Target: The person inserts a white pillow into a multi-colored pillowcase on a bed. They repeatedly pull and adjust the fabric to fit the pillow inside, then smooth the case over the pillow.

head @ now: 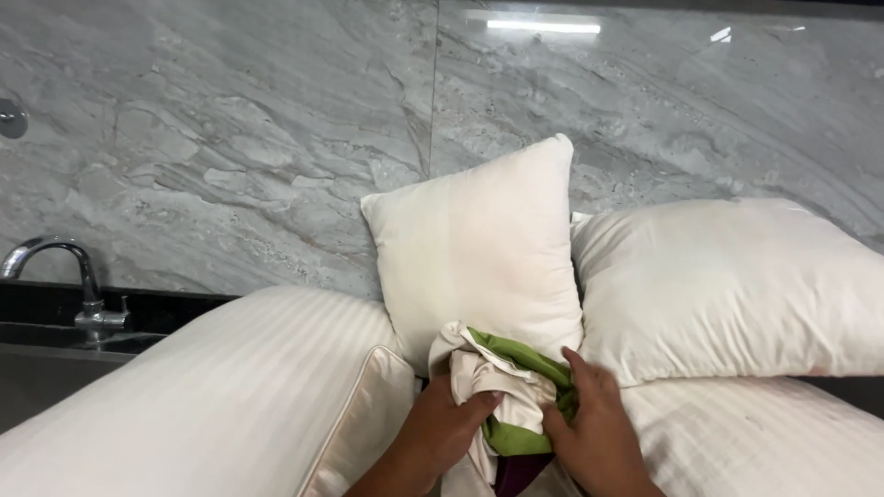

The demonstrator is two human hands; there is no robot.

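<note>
Nearest to you, both hands are bunched on one bundle of cloth (502,387), cream with green and a strip of dark purple at the bottom. Your left hand (440,431) grips it from the left, thumb pressed into the cream folds; your right hand (594,428) closes on the green part, fingers curled over it. The hands sit close together, each clamped on the same bundle, low in the middle of your view.

By the look of it, you are gathering or sorting the folds, and finding an edge or opening would call for a looser grip.

To your left lies a large striped white pillow (212,387), with a satin-edged cushion (364,414) just beside your left wrist. Behind the bundle a square cream cushion (479,239) stands upright, a plump white pillow (737,285) leaning at its right. Farther back are the grey marble wall (230,138) and a chrome tap (78,285) over a dark counter. No packages, labels or signs show.
</note>
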